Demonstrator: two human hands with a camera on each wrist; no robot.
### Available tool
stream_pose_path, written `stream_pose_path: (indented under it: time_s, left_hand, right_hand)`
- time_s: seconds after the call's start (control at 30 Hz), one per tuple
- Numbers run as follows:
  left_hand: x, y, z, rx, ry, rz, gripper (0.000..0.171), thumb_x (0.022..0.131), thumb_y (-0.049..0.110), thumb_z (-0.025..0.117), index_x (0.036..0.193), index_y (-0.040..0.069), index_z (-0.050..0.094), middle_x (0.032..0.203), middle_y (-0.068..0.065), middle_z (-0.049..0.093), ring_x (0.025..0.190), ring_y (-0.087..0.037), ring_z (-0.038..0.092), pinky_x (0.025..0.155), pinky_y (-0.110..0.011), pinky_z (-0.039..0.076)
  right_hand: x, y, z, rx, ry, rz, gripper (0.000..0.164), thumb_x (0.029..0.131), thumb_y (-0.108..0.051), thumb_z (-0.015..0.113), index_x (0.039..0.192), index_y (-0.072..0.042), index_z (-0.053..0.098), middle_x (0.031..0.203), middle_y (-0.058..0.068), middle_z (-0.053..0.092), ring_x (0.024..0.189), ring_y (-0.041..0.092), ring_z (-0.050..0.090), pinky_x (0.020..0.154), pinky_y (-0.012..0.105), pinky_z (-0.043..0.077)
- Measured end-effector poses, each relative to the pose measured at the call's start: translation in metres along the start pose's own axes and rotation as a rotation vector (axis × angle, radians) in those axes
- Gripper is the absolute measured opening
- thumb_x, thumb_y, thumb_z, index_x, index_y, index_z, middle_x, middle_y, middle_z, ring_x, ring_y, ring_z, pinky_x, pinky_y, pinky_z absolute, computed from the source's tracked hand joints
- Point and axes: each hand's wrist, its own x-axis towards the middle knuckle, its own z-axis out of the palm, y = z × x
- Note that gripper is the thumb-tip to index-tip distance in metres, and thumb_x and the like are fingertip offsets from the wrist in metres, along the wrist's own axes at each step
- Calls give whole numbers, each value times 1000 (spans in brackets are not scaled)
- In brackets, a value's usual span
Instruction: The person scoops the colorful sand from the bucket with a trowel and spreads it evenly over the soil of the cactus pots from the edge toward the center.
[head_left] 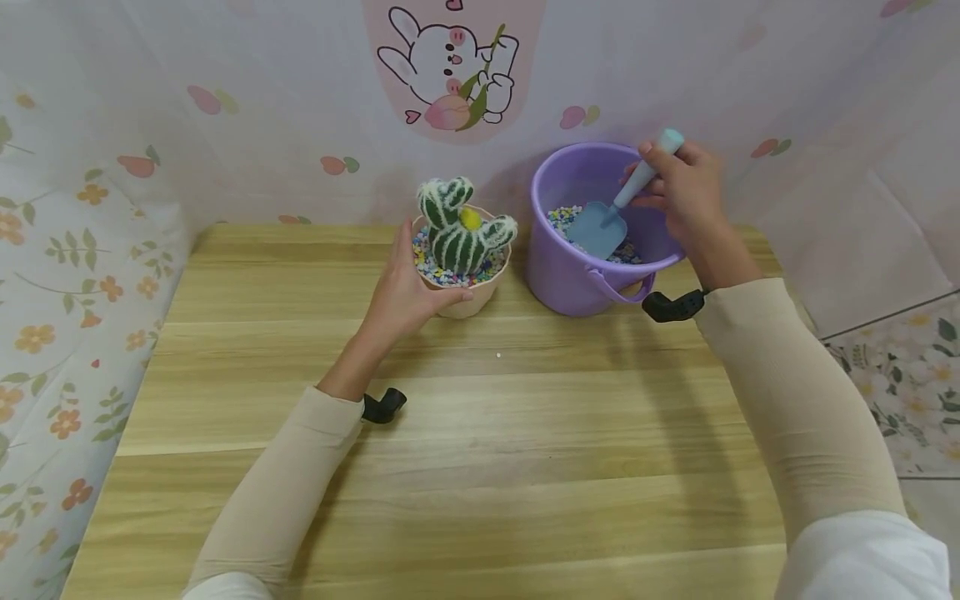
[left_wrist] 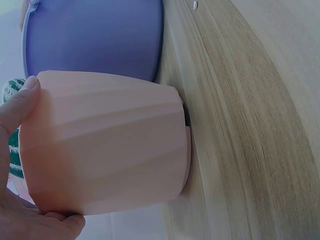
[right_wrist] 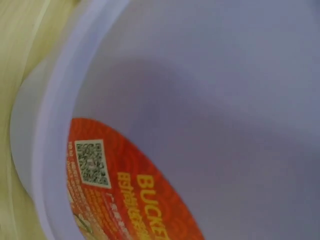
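Observation:
A small peach plant pot [head_left: 467, 308] stands at the back of the table, holding a fuzzy green cactus [head_left: 459, 250] with a yellow bloom amid multicoloured pebbles. My left hand [head_left: 401, 293] grips its near left side, thumb and fingers spread around the rim; the left wrist view shows the pot's faceted wall [left_wrist: 110, 145]. To the right is a purple bucket [head_left: 566, 287] with more coloured pebbles [head_left: 561, 218] inside. My right hand [head_left: 688, 190] holds a blue hand trowel [head_left: 598, 232] by its handle, blade inside the bucket over the pebbles.
One white pebble [head_left: 498, 356] lies on the wooden table [head_left: 480, 467] in front of the pot. A patterned cloth [head_left: 277, 100] hangs behind the table. The bucket's handle [head_left: 626, 293] hangs at its front. A red label [right_wrist: 130, 190] is stuck inside the bucket.

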Motion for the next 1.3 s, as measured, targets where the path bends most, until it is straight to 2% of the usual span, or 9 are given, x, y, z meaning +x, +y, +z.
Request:
stream_pose_path:
  time_s: [0.27, 0.57, 0.8, 1.03, 1.3]
  left_hand:
    - [1, 0, -1, 0, -6, -8, 127, 64, 46, 89, 156, 15, 7, 158, -11, 21, 142, -30, 28, 112, -51, 30]
    - [1, -1, -1, 8, -5, -5, 126, 64, 47, 89, 155, 14, 8, 157, -11, 23, 142, -30, 29, 112, -51, 30]
    - [1, -2, -1, 5, -3, 1, 125, 64, 45, 89, 155, 14, 9, 156, -12, 24, 141, -30, 29, 112, -51, 30]
    - [2, -3, -1, 0, 5, 5, 123, 64, 44, 89, 154, 15, 11, 155, -12, 26, 141, -29, 30, 111, -51, 31]
    - [0, -1, -1, 6, 0, -8, 126, 65, 45, 89, 155, 15, 8, 158, -11, 21, 143, -30, 26, 113, -52, 29]
  right_hand:
    - [1, 1, 0, -6, -4, -7, 25, 88, -14, 71, 104, 2, 60, 72, 15, 70, 66, 26, 72, 53, 34, 57]
    - [1, 2, 0, 30, -7, 3, 21, 88, -12, 72, 99, 2, 61, 67, 17, 69, 60, 28, 71, 46, 35, 54]
    - [1, 0, -1, -4, 43, 22, 21, 89, -16, 71, 97, 2, 65, 66, 15, 68, 58, 28, 70, 45, 35, 54]
    - [-2, -2, -2, 47, 74, 31, 27, 87, -18, 74, 92, 6, 63, 64, 18, 67, 57, 30, 70, 40, 36, 51]
    - [0, -3, -2, 125, 166, 52, 29, 87, -18, 74, 95, 5, 60, 66, 19, 68, 60, 33, 70, 42, 38, 52]
